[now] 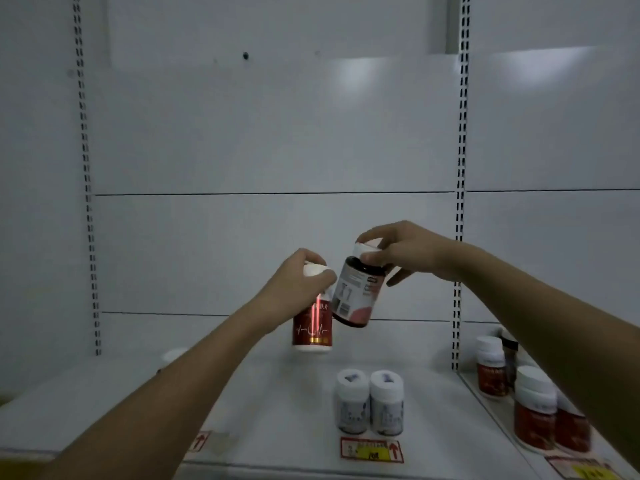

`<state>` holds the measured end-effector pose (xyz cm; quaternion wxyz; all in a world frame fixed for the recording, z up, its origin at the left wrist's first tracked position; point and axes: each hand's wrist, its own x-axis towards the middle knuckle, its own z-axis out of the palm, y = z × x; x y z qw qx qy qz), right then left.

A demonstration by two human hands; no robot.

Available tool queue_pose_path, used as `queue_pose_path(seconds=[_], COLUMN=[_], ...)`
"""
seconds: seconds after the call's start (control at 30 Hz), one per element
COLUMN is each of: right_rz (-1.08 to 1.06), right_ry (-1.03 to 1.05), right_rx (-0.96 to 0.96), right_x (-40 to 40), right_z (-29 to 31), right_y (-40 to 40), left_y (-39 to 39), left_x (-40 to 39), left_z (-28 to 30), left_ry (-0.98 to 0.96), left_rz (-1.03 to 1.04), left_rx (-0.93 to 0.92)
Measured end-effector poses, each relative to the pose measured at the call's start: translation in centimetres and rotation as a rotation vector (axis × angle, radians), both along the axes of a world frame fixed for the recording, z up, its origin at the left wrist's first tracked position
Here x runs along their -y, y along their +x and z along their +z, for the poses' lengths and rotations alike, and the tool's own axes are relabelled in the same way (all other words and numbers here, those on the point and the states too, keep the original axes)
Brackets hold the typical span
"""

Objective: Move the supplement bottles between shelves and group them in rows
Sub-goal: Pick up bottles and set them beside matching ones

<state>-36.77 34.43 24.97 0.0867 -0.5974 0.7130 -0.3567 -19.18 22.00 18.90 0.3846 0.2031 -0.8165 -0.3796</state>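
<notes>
My left hand (pixel 298 289) grips the white cap of a red-labelled supplement bottle (pixel 311 329), held upright just above the white shelf (pixel 270 393). My right hand (pixel 405 252) holds a dark bottle (pixel 356 296) by its white cap; this bottle tilts, its base swung toward the red one, and the two nearly touch. Two white bottles (pixel 369 401) stand side by side near the shelf's front edge, below both hands.
Several red-labelled bottles (pixel 533 407) with white caps crowd the neighbouring shelf bay at the right. Slotted uprights (pixel 459 202) frame the bay. A red and yellow price tag (pixel 372 449) sits on the front edge. Something small and white (pixel 173 356) lies behind my left forearm.
</notes>
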Motion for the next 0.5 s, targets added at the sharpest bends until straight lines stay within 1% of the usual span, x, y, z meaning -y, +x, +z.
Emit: queue_pose_path(seconds=[0.03,0.1,0.17,0.3,0.43,0.5], right_rz=[0.004,0.01,0.004,-0.037,-0.118,-0.166], right_ry=[0.008,0.016,0.021,0.038,0.039,0.035], right_rx=[-0.004,0.011,0.005,-0.053,-0.133,-0.141], right_x=[-0.3,-0.9,-1.2,-1.5,-1.6,-1.6], right_z=[-0.2,-0.7,-1.2,-1.9,-2.5,-2.6], right_y=[0.6,1.7,2.6,3.8,5.0,5.4], left_y=[0.4,1.2,1.7,2.6,3.2,3.4], left_x=[-0.7,-1.8,-2.5,-3.3,-4.0,-4.4], left_z=[-0.4,-1.0,-1.4,-2.3,-3.4,-3.8], left_ry=[-0.03,-0.106,-0.121,-0.068,-0.02,-0.003], left_rz=[0.021,0.045,0.005,-0.033,-0.044,-0.035], left_rx=[0.042,0.184,0.268,0.295,0.243,0.21])
